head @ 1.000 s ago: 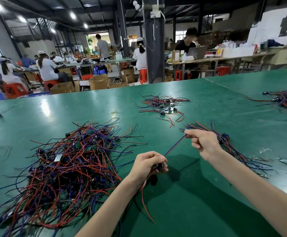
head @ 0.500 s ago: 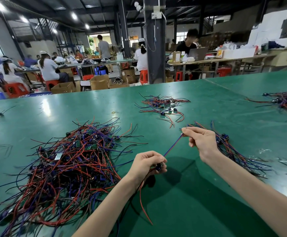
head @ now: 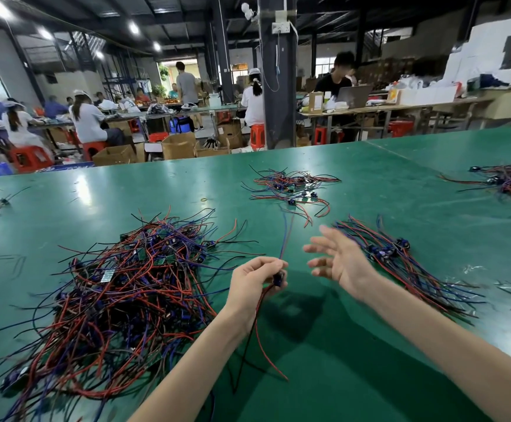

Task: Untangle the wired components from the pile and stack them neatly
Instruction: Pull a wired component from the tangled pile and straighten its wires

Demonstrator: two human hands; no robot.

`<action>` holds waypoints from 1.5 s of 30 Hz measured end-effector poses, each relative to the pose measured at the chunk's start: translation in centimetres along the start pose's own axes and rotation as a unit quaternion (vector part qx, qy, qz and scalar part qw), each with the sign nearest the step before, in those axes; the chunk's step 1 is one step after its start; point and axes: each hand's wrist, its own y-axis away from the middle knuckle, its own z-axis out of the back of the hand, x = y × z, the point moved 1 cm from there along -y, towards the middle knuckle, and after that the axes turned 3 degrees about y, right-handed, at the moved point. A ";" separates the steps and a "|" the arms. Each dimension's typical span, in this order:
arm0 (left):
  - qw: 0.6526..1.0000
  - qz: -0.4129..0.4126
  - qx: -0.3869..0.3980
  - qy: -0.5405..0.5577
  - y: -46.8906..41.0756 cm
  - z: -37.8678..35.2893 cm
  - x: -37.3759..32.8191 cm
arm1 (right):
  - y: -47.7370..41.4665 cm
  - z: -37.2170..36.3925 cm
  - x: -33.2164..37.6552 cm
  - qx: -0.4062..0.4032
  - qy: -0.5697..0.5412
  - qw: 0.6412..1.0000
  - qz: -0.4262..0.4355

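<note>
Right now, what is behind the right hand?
The sorted stack of wired components lies on the table behind the right hand; the hand hides part of its wire ends.

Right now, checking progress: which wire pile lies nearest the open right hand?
The bundle right of the right hand, wires roughly parallel; the big tangled pile sits beyond the left hand, the small far pile farther up.
</note>
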 end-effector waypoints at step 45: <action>0.998 -0.044 -0.010 -0.036 -1.0 1.3 0.6 | 2.9 -3.7 -3.2 0.115 0.215 0.967 0.074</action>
